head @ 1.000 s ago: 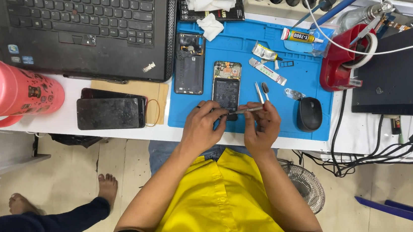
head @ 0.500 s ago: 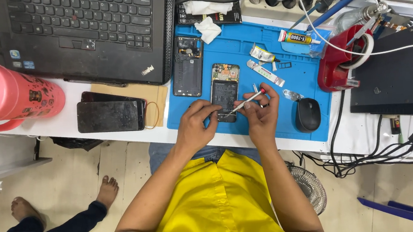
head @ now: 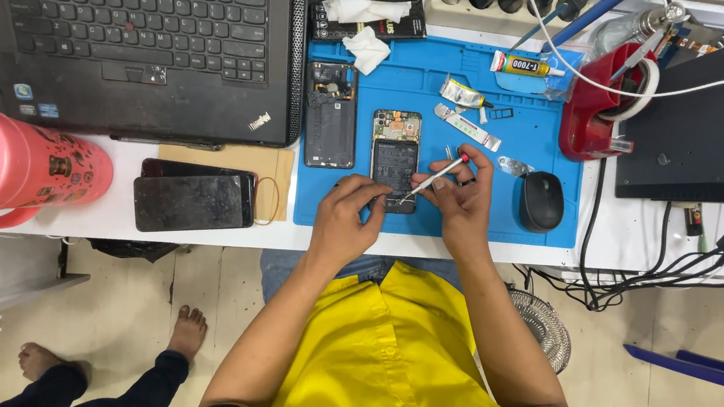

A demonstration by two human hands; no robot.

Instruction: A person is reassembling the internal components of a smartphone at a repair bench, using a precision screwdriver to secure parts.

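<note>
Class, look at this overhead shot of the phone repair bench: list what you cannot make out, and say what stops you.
- Lower end of the opened phone: head view, covered by the left hand.
- Tool tip: too small to tell what it touches.
- Right hand grip on the thin tool: fingers overlap.
- Laptop: screen cut off by the top edge.
- Pink bottle: cut off by the left edge.

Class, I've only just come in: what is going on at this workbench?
A person in a yellow shirt works on an opened phone lying on a blue mat. The right hand holds a thin metal tool angled down to the phone's lower end, while the left hand steadies that end. A second phone shell lies beside it, a laptop to the left and a black mouse to the right.
</note>
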